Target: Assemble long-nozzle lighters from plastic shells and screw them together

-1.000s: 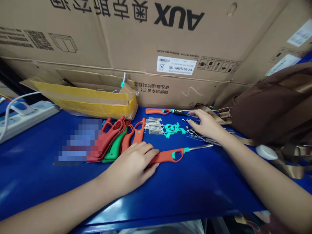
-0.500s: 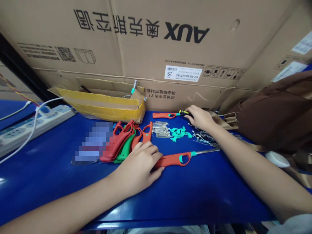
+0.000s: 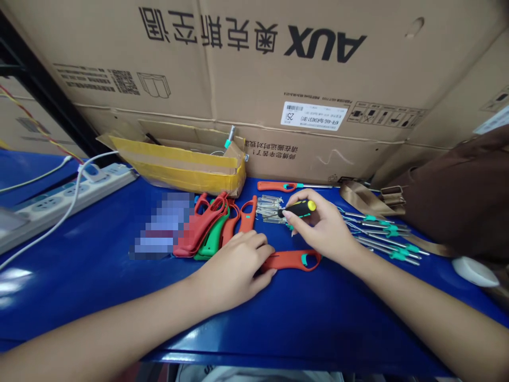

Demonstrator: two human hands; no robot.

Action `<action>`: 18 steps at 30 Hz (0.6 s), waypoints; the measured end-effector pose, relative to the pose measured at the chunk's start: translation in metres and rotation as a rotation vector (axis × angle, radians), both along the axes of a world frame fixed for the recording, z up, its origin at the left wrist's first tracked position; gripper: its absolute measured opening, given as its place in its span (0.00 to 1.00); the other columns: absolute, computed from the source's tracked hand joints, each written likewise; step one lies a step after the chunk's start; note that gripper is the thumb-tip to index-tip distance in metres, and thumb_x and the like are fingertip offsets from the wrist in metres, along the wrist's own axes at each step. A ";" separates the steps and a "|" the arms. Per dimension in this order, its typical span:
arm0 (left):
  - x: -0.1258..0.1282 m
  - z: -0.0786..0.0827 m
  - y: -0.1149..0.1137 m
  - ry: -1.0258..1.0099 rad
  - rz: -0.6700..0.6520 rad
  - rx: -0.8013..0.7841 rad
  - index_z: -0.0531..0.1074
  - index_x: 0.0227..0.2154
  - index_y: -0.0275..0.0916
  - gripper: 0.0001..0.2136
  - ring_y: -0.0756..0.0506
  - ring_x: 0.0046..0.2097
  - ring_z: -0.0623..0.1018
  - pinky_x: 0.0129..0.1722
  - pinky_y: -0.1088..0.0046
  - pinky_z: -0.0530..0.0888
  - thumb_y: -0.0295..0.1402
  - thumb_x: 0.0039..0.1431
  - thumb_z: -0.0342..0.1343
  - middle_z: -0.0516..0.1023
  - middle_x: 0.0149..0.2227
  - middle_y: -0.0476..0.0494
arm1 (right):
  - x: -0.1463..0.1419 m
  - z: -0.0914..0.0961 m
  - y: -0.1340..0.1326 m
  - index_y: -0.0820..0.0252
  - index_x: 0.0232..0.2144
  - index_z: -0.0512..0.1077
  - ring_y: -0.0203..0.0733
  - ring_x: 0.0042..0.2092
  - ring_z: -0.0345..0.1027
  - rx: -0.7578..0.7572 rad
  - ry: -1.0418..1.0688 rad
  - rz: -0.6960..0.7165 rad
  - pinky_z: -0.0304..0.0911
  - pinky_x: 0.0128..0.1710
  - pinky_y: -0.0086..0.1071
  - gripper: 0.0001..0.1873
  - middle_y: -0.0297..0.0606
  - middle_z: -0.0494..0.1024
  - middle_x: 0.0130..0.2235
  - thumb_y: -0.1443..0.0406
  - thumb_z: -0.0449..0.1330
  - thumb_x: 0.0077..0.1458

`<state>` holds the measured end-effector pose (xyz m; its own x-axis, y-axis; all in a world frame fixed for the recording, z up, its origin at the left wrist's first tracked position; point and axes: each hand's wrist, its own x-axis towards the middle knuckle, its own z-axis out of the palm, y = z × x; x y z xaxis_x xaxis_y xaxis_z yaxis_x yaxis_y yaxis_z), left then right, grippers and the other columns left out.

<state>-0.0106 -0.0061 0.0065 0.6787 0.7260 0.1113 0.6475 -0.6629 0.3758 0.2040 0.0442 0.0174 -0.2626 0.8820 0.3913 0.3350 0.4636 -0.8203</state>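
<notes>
My left hand (image 3: 238,273) is closed on the butt end of an orange gas lighter (image 3: 292,260), which lies on the blue table with its trigger loop to the right. In my right hand (image 3: 328,228) is a screwdriver (image 3: 298,209) with a black and yellow handle, above and behind the lighter; its tip cannot be made out. Thin metal parts (image 3: 269,208) lie in a pile just left of the right hand, which largely covers the small teal parts. Beyond my left hand are red lighter casings (image 3: 202,225), a green casing (image 3: 214,236) and an orange casing (image 3: 247,220).
Another orange lighter (image 3: 276,186) lies at the back. Several metal tubes with teal collars (image 3: 397,254) are spread at the right, near a white object (image 3: 475,271). A taped cardboard box (image 3: 178,170) and a power strip (image 3: 71,199) stand at the left.
My right hand has brought the screwdriver from the back of the table towards me, over the held lighter's front end. My left hand keeps its hold. The view has shifted slightly.
</notes>
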 end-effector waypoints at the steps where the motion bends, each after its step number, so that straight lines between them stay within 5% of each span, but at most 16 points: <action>1: 0.000 0.000 0.000 -0.001 -0.002 0.001 0.76 0.49 0.36 0.12 0.38 0.46 0.75 0.49 0.57 0.72 0.35 0.68 0.54 0.75 0.41 0.40 | 0.000 -0.003 0.000 0.54 0.38 0.70 0.38 0.31 0.70 -0.025 0.011 -0.006 0.75 0.24 0.33 0.08 0.36 0.71 0.39 0.60 0.65 0.59; 12: 0.001 0.001 0.000 0.016 -0.015 0.031 0.77 0.49 0.35 0.12 0.38 0.46 0.76 0.50 0.56 0.72 0.35 0.67 0.56 0.76 0.42 0.40 | 0.003 -0.011 -0.003 0.53 0.39 0.70 0.36 0.30 0.71 -0.106 0.101 0.021 0.79 0.28 0.35 0.11 0.34 0.71 0.40 0.58 0.66 0.58; 18: 0.000 -0.002 0.001 0.012 -0.020 0.041 0.76 0.50 0.35 0.13 0.37 0.47 0.77 0.49 0.56 0.73 0.36 0.67 0.58 0.77 0.43 0.40 | 0.009 0.008 -0.013 0.54 0.37 0.70 0.34 0.25 0.70 -0.063 0.199 -0.046 0.75 0.23 0.31 0.10 0.30 0.72 0.33 0.61 0.67 0.57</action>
